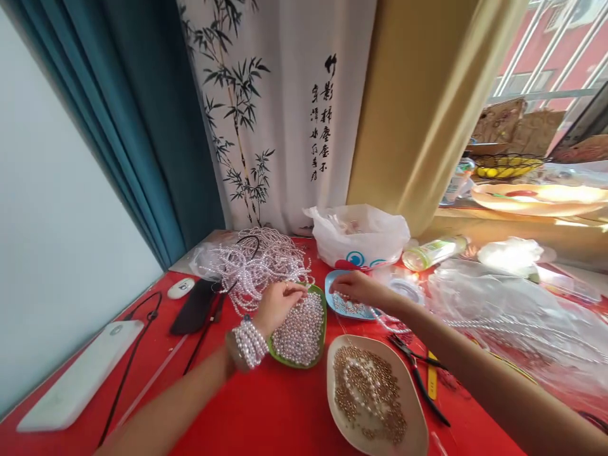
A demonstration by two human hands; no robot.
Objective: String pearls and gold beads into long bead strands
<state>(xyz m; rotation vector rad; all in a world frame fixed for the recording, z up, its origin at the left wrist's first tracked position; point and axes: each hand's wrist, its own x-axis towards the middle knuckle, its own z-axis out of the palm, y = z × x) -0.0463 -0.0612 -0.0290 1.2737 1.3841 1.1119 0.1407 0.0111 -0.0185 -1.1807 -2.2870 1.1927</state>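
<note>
My left hand (279, 305), with a pearl bracelet (250, 344) of several strands at its wrist, is over the upper left of a green tray (325, 329). Its fingers are pinched together; what they hold is too small to make out. Pinkish-white pearl beads (300, 334) fill that tray. Over a blue tray (334, 276) my right hand (360, 288) reaches down, fingertips drawn together among small beads (348, 305); anything between them is hidden. Nearer me, a beige tray (334, 415) holds gold beads (392, 392) and a loop of white pearls (365, 391).
Many pearl strands (266, 259) are heaped behind the green tray. A white plastic bag (361, 237) stands at the back. Black-handled pliers (420, 373) lie under my right forearm, beside clear plastic bags (498, 310). A phone (196, 307) and white power bank (80, 373) lie left.
</note>
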